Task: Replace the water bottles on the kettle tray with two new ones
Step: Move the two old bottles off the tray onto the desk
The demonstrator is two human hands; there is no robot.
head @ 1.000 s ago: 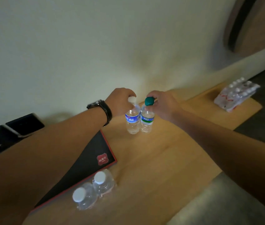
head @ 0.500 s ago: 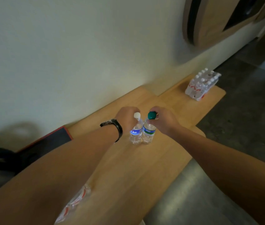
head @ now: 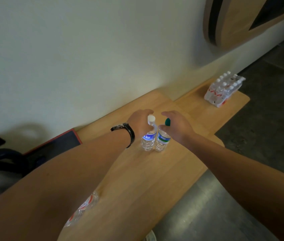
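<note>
Two small water bottles stand upright side by side on the wooden counter [head: 155, 180]. One has a white cap and a blue label [head: 149, 136]; the other has a green cap and a green label [head: 163, 139]. My left hand [head: 138, 122] is just left of the white cap, fingers loose and off it. My right hand [head: 177, 126] hovers at the green cap with fingers spread, not closed on it. The black kettle tray [head: 59, 141] with a red edge lies to the left, away from both bottles.
A shrink-wrapped pack of several bottles [head: 223, 91] sits at the counter's far right end. A clear bottle with a red label [head: 83, 207] lies partly hidden under my left forearm. Dark objects [head: 0, 162] fill the left edge. Grey floor runs along the right.
Both hands held the bottle caps before; now their fingers have opened and come off the caps. The bottles stay standing on the counter. The view has turned right.
</note>
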